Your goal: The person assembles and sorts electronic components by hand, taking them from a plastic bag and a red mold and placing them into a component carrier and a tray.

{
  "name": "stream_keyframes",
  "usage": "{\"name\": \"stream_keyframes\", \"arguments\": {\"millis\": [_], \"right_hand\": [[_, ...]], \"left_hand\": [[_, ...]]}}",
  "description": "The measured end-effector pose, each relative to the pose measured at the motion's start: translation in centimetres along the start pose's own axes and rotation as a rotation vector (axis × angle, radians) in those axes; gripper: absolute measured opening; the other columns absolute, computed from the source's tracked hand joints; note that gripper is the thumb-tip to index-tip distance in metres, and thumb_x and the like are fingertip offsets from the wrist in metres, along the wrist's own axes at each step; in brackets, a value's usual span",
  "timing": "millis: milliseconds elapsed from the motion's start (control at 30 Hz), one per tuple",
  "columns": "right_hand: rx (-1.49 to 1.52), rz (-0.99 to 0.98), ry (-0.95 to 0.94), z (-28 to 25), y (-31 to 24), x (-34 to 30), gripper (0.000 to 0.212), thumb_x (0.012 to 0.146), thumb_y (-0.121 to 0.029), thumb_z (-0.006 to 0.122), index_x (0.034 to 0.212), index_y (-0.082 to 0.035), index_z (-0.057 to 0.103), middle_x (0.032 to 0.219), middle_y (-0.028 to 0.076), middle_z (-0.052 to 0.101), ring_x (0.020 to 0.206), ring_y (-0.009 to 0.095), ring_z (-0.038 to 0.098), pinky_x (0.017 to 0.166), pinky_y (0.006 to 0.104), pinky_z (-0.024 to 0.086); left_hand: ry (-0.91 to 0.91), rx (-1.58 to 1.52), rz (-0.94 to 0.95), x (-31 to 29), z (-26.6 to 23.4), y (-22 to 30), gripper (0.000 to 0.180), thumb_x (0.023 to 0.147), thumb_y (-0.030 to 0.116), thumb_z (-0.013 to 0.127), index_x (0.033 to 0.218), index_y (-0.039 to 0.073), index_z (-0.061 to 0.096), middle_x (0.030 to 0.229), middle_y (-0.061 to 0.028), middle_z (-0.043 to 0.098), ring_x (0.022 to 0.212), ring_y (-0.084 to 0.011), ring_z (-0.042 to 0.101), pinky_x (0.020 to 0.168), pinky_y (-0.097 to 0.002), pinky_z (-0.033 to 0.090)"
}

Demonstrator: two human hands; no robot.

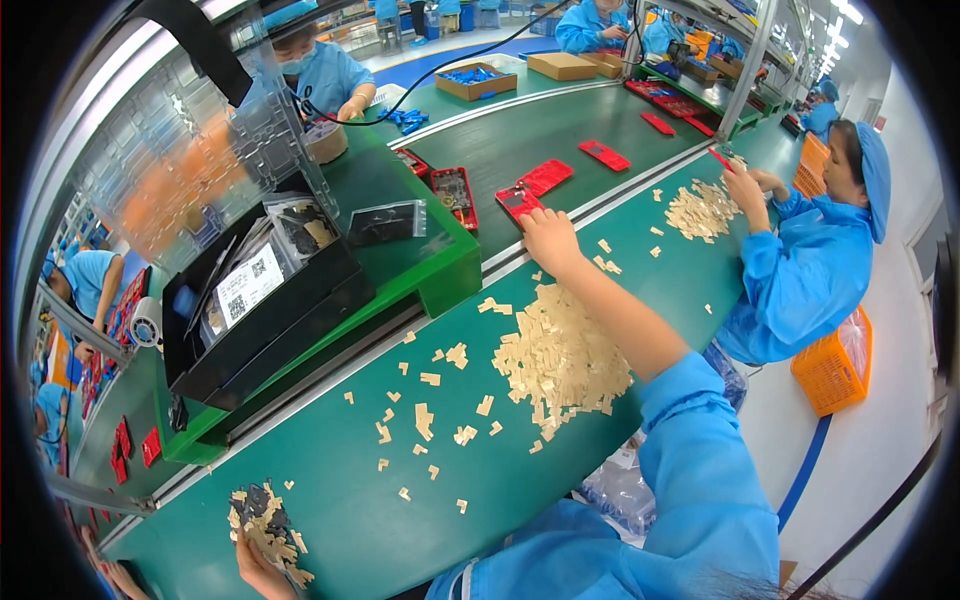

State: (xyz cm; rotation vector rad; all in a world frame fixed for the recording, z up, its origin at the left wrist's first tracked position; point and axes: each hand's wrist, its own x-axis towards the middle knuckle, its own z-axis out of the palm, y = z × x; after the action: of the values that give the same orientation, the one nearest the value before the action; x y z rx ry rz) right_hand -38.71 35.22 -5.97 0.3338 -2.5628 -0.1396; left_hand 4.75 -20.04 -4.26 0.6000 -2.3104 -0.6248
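Note:
My right hand point(552, 243) reaches far across the bench, its fingers closed on the near edge of a red plastic case point(518, 203) on the green conveyor belt. Another red case point(546, 177) lies just beyond it. Under my right forearm spreads a large heap of small beige L-shaped pieces point(560, 355). At the lower left, my left hand point(262, 572) is against a smaller pile of mixed beige and black pieces point(262, 515). Its fingers are curled and partly hidden by the pile, so what they pinch does not show.
A black bin point(290, 310) of bagged parts stands on a green raised shelf point(440, 250) to the left. Loose beige pieces point(424, 420) dot the bench. A co-worker point(810, 240) sits at the right by another beige heap point(700, 212). Orange crates point(835, 365) stand behind.

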Motion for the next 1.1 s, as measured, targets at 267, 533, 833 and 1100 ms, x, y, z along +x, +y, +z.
{"name": "stream_keyframes", "arguments": {"millis": [267,533,833,1100], "right_hand": [[0.291,0.064,0.238,0.5,3.0,1.5,0.032,0.079,-0.003,0.054,0.109,-0.011,0.063,0.111,0.005,0.061,0.098,0.024,0.06,0.081,0.0393,0.045],[0.086,0.249,-0.082,4.7,6.9,4.5,0.029,0.087,-0.01,0.053,0.114,-0.014,0.063,0.124,0.002,0.057,0.115,0.022,0.055,0.09,0.0403,0.043],[0.376,0.057,0.178,2.0,4.2,2.7,0.037,0.084,-0.009,0.062,0.12,-0.011,0.059,0.127,0.007,0.055,0.118,0.025,0.053,0.095,0.0402,0.042],[-0.011,0.331,0.168,5.6,9.8,4.1,0.052,0.08,-0.007,0.056,0.131,-0.012,0.051,0.141,0.013,0.045,0.13,0.029,0.042,0.102,0.043,0.036]], "left_hand": [[0.153,0.525,0.494,0.7,-1.2,1.0,0.014,0.099,0.007,0.048,0.102,-0.002,0.059,0.087,-0.0101,0.061,0.076,-0.0177,0.055,0.069,-0.0306,0.046],[0.048,0.004,-0.041,-0.9,-0.4,4.5,0.016,0.1,0.008,0.046,0.109,-0.001,0.056,0.09,-0.005,0.057,0.079,-0.0085,0.047,0.07,-0.0223,0.041],[-0.29,-0.372,-0.057,-1.9,5.9,12.0,0.009,0.094,0.0,0.053,0.101,-0.002,0.058,0.082,-0.0069,0.059,0.07,-0.0127,0.056,0.065,-0.0249,0.047],[-0.413,-0.568,-0.13,-1.4,8.9,15.9,0.007,0.094,0.001,0.055,0.099,-0.001,0.059,0.077,-0.0058,0.064,0.071,-0.0118,0.059,0.066,-0.0245,0.048]]}}
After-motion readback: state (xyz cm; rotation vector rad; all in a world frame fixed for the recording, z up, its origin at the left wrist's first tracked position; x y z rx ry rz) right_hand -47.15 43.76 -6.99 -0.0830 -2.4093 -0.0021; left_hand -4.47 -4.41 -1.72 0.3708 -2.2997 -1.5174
